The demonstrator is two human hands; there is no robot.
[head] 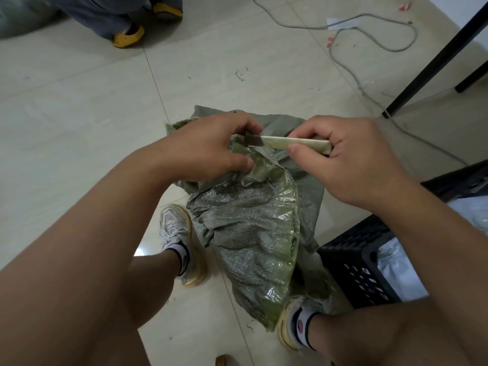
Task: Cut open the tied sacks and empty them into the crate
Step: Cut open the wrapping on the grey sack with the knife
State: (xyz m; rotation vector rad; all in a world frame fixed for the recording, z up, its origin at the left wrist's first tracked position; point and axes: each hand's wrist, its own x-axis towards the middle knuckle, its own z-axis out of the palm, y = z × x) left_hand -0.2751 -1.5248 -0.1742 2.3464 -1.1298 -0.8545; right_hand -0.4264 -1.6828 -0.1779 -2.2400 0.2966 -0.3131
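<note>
Gripping the woven grey-green plastic sack beside the black slatted crate at 4 o'clock, the left hand risks a nick if the cream-handled utility knife, pinched by the right hand, slips.

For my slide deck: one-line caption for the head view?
Left hand grips the green sack top while right hand brings a knife to it.

Grey-green woven sack, black lattice crate, cream-handled knife
</note>
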